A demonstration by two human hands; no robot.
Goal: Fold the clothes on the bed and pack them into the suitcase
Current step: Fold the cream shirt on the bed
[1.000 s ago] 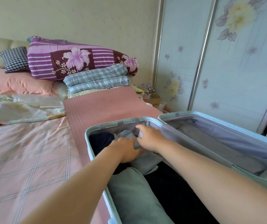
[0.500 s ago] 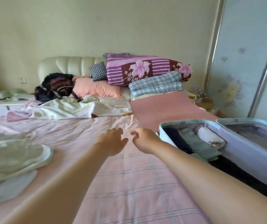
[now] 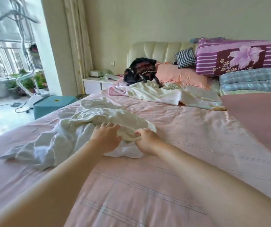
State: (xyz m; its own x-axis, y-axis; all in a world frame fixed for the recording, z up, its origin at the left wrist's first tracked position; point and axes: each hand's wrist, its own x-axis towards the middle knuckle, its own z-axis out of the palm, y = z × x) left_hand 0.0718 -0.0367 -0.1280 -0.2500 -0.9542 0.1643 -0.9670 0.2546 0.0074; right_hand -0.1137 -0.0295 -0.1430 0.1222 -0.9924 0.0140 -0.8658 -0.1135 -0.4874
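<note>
One white garment [image 3: 98, 115] under left hand [image 3: 106, 138], between right fingers [image 3: 141, 132]

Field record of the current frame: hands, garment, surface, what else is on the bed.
white garment: crumpled, unfolded, lying on the bed
left hand: fingers spread, resting on the garment
right hand: fingers curled, gripping the garment's near edge
bed: pink checked sheet
also on bed: black bag and pink pillow, near the headboard
</note>
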